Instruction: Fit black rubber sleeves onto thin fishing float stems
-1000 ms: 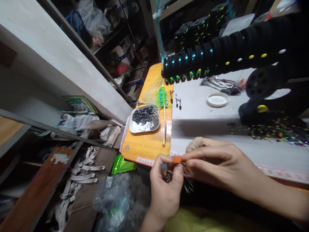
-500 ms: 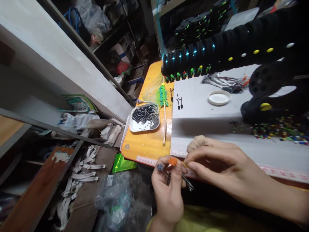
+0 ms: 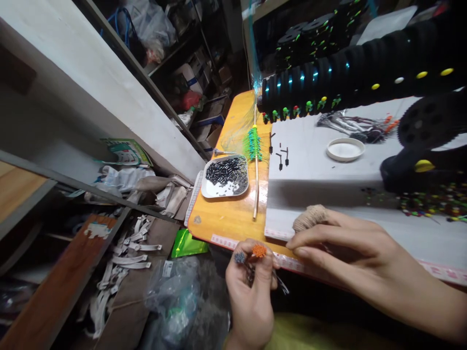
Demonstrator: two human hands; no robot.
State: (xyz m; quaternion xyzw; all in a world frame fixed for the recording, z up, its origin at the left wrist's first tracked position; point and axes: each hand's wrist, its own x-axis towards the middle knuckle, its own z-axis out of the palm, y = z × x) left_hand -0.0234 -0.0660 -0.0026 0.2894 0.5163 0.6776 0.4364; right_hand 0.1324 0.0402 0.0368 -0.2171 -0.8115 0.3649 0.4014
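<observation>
My left hand [image 3: 251, 296] is closed around two bundles of thin stems. One bundle has an orange-tipped end [image 3: 259, 251], the other a grey-blue end [image 3: 240, 257]. Thin wire-like ends [image 3: 283, 286] stick out on the right side of this hand. To the right, a small gap away, my right hand [image 3: 357, 265] has its thumb and forefinger pinched together. Whatever they may hold is too small or hidden to make out. A beige wrapping [image 3: 310, 218] covers one finger of the right hand.
A white tray [image 3: 216, 193] of small black pieces stands on the yellow table [image 3: 204, 221]. Beside it lies a stick with green and blue threads [image 3: 253, 143]. A white lid [image 3: 345, 149], colourful beads [image 3: 430, 201] and a black ribbed roller [image 3: 365, 65] are to the right.
My right hand has drawn away from the left hand, to the right. The left hand keeps the bundles. The camera view has shifted slightly.
</observation>
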